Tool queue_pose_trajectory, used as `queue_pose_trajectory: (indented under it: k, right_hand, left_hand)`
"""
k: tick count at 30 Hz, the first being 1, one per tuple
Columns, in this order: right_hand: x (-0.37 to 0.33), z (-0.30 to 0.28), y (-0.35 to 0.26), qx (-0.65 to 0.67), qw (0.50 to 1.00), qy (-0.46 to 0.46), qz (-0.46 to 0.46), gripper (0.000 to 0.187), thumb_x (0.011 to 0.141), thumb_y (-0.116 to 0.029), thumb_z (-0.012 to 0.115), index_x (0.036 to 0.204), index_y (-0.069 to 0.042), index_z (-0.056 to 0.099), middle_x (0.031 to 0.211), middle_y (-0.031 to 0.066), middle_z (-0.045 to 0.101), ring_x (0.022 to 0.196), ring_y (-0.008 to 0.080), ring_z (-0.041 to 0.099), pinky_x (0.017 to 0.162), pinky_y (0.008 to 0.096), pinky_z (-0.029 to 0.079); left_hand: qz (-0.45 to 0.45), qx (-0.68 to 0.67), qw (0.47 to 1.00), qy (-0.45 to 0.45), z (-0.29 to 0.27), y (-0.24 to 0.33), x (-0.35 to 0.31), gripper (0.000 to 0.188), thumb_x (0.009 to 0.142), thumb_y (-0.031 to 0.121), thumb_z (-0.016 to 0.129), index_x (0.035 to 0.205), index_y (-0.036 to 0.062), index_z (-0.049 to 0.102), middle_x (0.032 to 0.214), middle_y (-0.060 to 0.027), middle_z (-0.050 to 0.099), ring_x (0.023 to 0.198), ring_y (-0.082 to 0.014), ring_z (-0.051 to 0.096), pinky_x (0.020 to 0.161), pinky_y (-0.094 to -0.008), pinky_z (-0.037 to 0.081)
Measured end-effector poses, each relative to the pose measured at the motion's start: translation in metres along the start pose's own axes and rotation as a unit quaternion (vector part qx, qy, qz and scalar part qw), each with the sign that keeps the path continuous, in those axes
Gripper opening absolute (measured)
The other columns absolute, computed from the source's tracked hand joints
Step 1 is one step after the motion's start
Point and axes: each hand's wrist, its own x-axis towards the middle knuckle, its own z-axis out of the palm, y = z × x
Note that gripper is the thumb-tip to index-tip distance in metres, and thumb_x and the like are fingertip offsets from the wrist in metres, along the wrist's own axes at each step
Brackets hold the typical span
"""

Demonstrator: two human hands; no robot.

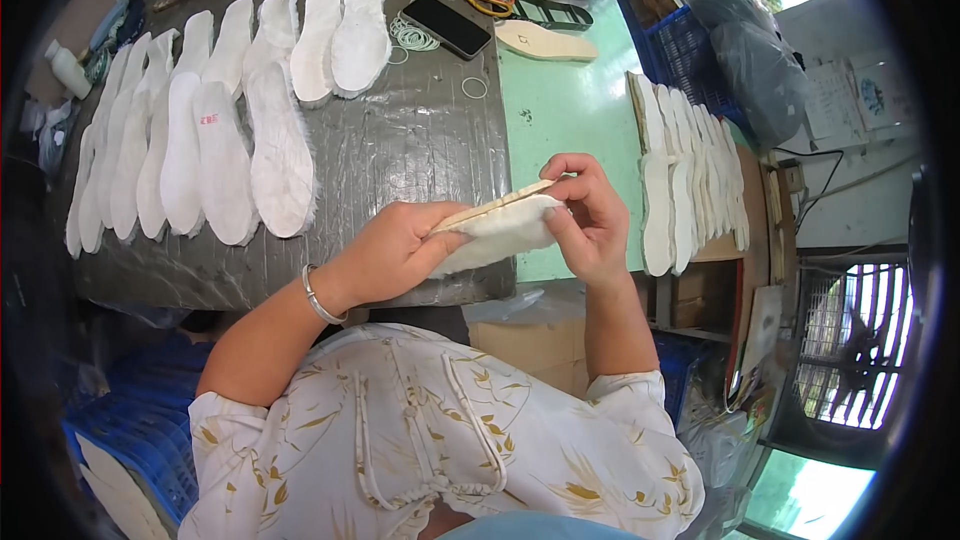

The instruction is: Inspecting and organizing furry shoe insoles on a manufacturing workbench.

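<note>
— Where's the insole (pixel 500 237)?
— Above the table's near edge; the left hand (pixel 400 252) pinches 1 end, the right hand (pixel 590 225) pinches the other, thumb against fingertips.
— How far along?
— Partway, I'd judge: its 2 layers look gapped. White insoles (pixel 281 155) lie leftward, cream insoles (pixel 656 215) rightward; which are finished, I can't tell.
— Around?
— Dark-covered table (pixel 430 150), green surface (pixel 560 105), phone (pixel 447 27), blue crate (pixel 685 55), grille (pixel 822 345).
</note>
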Motion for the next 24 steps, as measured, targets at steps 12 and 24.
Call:
queue_pose_trajectory:
  k: [12,24]
  right_hand:
    - [0.005,0.014,-0.004,-0.005,1.000,0.000,0.000,0.011,0.078,0.006,0.064,0.088,0.002,0.062,0.104,0.0141,0.059,0.077,0.0121,0.058,0.064,0.0231,0.049]
    - [-0.007,0.026,-0.007,0.062,0.993,0.085,0.057,0.039,0.080,0.001,0.074,0.115,0.000,0.057,0.116,0.0091,0.058,0.091,0.0120,0.064,0.078,0.0251,0.056]
  left_hand:
    - [0.018,-0.034,0.996,0.085,0.013,0.013,0.009,0.032,0.090,0.017,0.066,0.116,-0.0011,0.066,0.100,-0.0125,0.071,0.087,-0.0118,0.065,0.076,-0.0269,0.052]
    - [0.045,-0.002,0.975,0.216,0.010,0.012,0.004,0.023,0.092,0.012,0.064,0.109,-0.0033,0.068,0.089,-0.0097,0.072,0.077,-0.0096,0.063,0.069,-0.0250,0.050]
